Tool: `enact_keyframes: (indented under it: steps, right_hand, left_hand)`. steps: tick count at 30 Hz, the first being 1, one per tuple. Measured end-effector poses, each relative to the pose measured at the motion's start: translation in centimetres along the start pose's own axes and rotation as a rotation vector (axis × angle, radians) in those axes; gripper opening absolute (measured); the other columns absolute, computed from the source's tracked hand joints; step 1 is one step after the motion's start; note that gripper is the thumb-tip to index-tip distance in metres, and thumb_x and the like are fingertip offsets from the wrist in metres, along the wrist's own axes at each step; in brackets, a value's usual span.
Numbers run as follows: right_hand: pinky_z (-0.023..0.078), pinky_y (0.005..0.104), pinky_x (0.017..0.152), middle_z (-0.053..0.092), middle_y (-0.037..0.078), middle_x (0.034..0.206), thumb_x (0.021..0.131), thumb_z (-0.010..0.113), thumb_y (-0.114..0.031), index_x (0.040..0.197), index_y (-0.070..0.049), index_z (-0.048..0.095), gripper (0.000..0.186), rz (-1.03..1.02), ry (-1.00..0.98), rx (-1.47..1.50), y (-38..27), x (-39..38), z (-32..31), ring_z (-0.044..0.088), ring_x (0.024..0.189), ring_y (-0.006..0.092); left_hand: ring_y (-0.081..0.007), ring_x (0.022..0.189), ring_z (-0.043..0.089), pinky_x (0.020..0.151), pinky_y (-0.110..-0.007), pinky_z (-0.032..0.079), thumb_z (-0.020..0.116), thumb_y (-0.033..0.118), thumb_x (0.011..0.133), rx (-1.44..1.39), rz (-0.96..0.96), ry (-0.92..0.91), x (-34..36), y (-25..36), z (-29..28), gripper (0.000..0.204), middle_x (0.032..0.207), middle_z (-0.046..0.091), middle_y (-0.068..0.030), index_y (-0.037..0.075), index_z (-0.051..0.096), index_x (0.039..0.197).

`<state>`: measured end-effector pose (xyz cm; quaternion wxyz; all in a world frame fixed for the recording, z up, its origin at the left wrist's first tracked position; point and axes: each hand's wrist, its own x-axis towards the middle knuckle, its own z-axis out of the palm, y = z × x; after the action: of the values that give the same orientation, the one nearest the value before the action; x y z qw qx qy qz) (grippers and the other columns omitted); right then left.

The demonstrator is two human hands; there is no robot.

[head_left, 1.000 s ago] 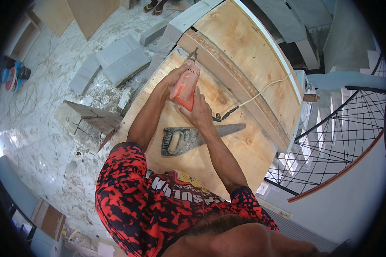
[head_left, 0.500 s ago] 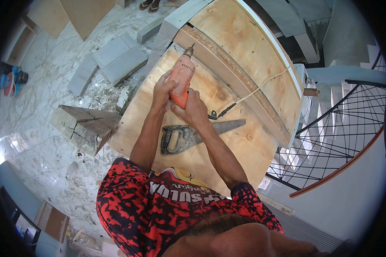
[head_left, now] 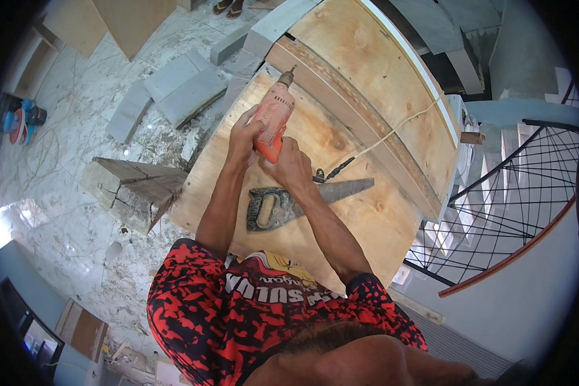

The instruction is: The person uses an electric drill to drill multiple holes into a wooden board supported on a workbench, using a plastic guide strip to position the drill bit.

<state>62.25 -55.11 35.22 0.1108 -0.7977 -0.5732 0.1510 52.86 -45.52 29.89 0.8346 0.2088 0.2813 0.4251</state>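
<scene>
Both of my hands grip a worn orange-red corded drill (head_left: pixel 275 109), its chuck and bit pointing up and away from me. My left hand (head_left: pixel 244 135) is closed on the left side of the body. My right hand (head_left: pixel 289 166) is wrapped round the lower end, below and right of my left. A dusty handsaw (head_left: pixel 338 192) lies beneath my right forearm on the plywood panel (head_left: pixel 212 199), its handle to the left. A pale cord (head_left: pixel 396 128) with black tape runs across the wooden strip (head_left: pixel 354 106); where it joins the drill is hidden.
Gray blocks (head_left: pixel 186 96) and a cracked pillar (head_left: pixel 125 186) stand on the dusty tiled floor at left. A stair railing (head_left: pixel 495 231) and steps are at right. Another person's feet (head_left: pixel 228 9) in sandals show at top. Blue and red objects (head_left: pixel 20 122) lie far left.
Since a second ago my left hand has shifted lower on the drill and its fingers have moved round. The whole view has shifted slightly.
</scene>
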Motion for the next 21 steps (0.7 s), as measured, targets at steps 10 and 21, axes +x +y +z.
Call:
enact_keyframes:
  steps: [10,21]
  right_hand:
    - [0.053,0.0448,0.078,0.058,0.022,0.111,0.071,0.074,-0.027,0.132,0.004,0.042,0.075,-0.141,-0.003,-0.047,2.6,-3.0,-1.4,0.063,0.094,0.038]
    - [0.056,0.0387,0.077,0.06,0.012,0.122,0.063,0.076,-0.024,0.131,-0.008,0.052,0.074,-0.331,0.113,0.024,10.2,-12.0,-7.3,0.066,0.097,0.0304]
  left_hand:
    - [-0.0259,0.116,0.055,0.098,-0.038,0.048,0.058,0.011,0.087,-0.027,0.027,0.02,-4.4,-3.1,0.5,0.062,0.127,0.051,-0.0202,-0.007,0.031,0.141]
    - [-0.0241,0.096,0.065,0.082,-0.035,0.051,0.067,0.034,0.089,0.82,0.363,0.096,3.1,-1.7,1.5,0.044,0.103,0.066,-0.0161,-0.004,0.059,0.111]
